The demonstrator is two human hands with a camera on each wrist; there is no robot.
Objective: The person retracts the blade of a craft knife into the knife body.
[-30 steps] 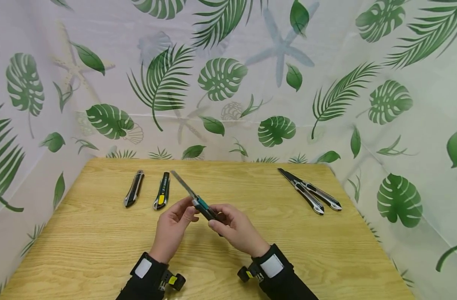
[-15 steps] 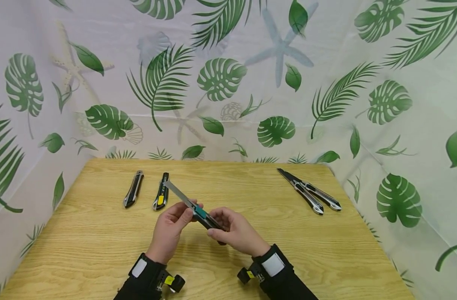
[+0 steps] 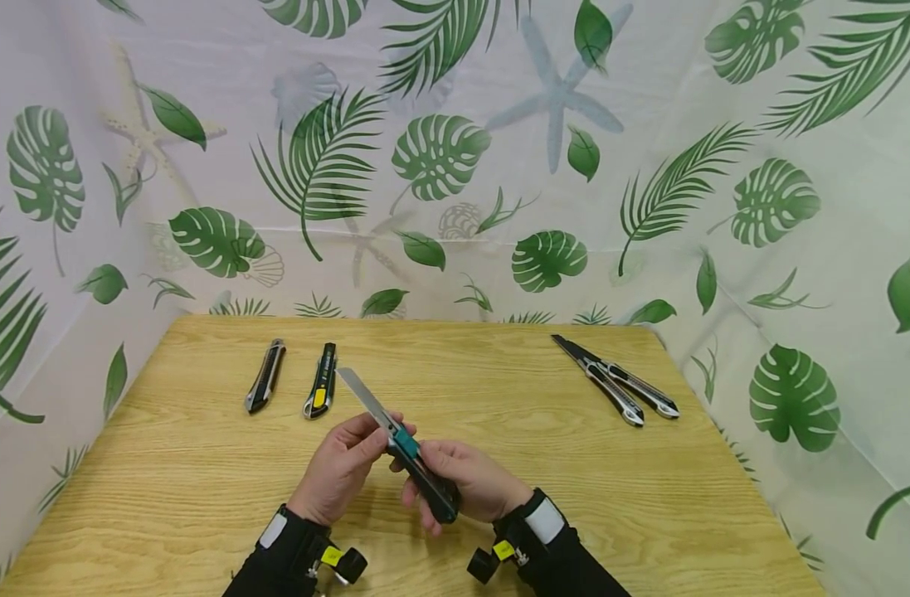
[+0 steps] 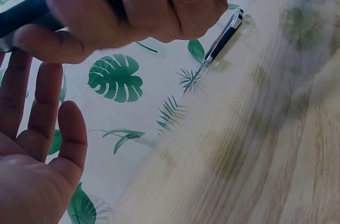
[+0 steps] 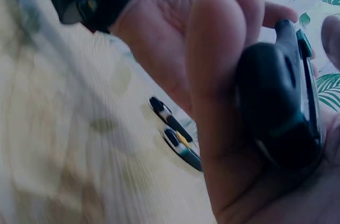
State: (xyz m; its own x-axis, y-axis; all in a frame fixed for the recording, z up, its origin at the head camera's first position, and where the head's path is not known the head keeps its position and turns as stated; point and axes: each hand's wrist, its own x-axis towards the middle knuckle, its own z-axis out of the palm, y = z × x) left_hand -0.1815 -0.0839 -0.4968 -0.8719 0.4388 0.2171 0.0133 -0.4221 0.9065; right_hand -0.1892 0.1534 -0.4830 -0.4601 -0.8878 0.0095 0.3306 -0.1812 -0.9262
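Nearest me, my black sleeves (image 3: 271, 572) run off the bottom of the head view, which also cuts off the near edge of the bench (image 3: 148, 497). Both my forearms slant inward, so my wrists sit well apart and my fingers meet over the middle of the bench.

My right grip (image 3: 477, 481) lies under the handle of the utility knife (image 3: 426, 477), its fingers loosely stretched and a little apart; the handle hides much of the palm. My thumb lies along the right side near the teal slider (image 3: 406, 443), but I can't tell whether it presses.

My left grip (image 3: 338, 464) pinches the knife's front end: thumb on the near side, fingertips peeping out beyond, the rest out of sight behind. The knife is raised above the bench, its bare blade (image 3: 362, 396) slanting toward the far left corner. From my left wrist the knife is only a dark bar, blade out of frame.

Farther off, the yellow-marked cutter (image 3: 323, 383) lies left of the middle, and the silver-and-black cutter (image 3: 265, 380) nearer the left edge; my right wrist view blurs both behind a finger. Toward the far right corner, the black-bladed cutter (image 3: 611, 390) and its neighbour (image 3: 649, 394) overlap, the neighbour's front end hidden. Beyond the far edge hangs leaf-printed cloth (image 3: 656, 83).
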